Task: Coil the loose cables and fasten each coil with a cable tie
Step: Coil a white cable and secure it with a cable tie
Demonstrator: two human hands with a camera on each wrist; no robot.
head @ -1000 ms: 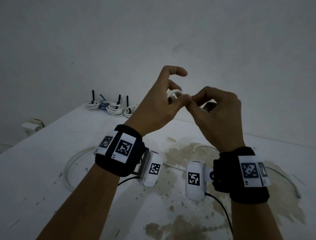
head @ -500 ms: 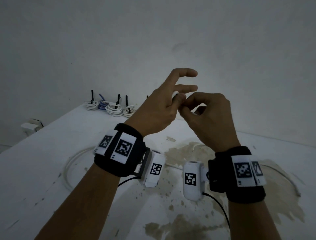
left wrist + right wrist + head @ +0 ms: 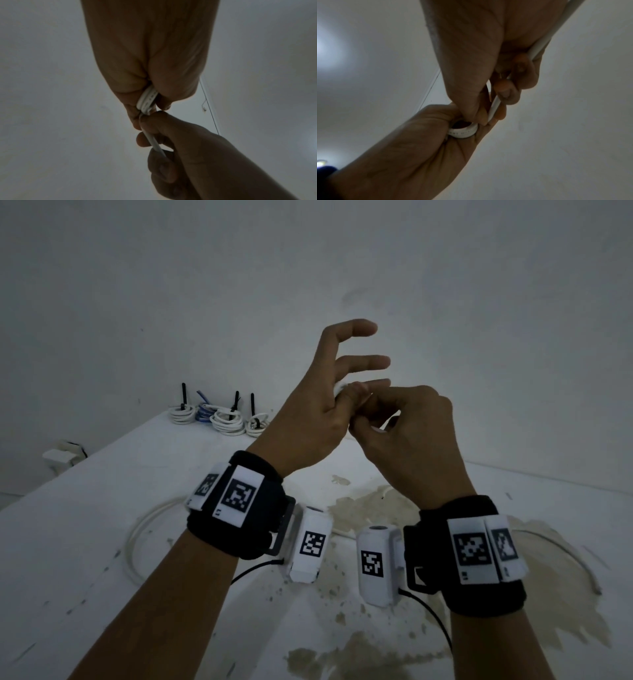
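White cable (image 3: 147, 100) pinched between both hands (image 3: 346, 419)

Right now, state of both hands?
Left hand: thumb and a finger pinch the small white cable coil; other fingers extended.
Right hand: fingers curled, pinching the white cable next to the coil.

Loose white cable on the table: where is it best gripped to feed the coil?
Probably the straight run just below the small coil that the left hand pinches. The right hand already grips the cable there, from below: it is taut and free of the table.
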